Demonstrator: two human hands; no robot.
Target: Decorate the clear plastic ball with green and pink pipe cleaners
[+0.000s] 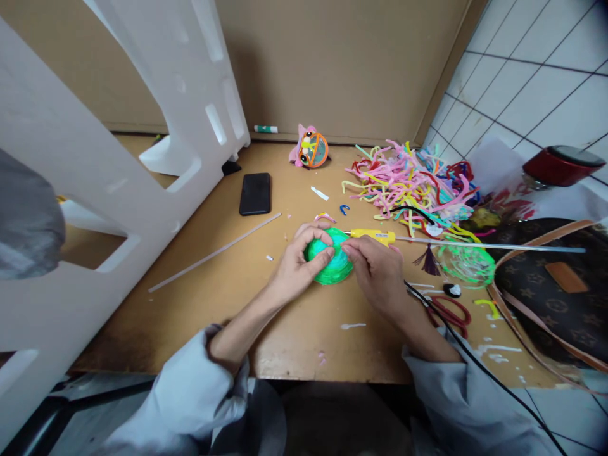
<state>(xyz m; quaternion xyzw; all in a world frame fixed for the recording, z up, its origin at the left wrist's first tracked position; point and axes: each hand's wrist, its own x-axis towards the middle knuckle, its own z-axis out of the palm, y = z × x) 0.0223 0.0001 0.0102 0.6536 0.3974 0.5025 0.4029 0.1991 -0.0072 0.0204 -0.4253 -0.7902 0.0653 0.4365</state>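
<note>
My left hand [311, 253] is wrapped round a bright green, round, wound-looking piece [335, 269], with the thumb lying across its top. At that piece's right edge my right hand [373, 263] is closed in a pinch; what the fingertips hold, if anything, is hidden. Just beyond the right hand lies a yellow glue gun [373, 236], its tip pointing left toward the green piece. A long translucent glue stick [489, 244] sticks out to the right from the gun's rear.
Pipe cleaners [408, 183] are heaped at the back right, near a handbag [546, 297] and red-handled scissors [449, 313]. A phone [255, 194], a colourful fish-like craft figure [311, 147] and another glue stick [213, 253] lie further back and left. A white plastic frame [190, 114] stands left.
</note>
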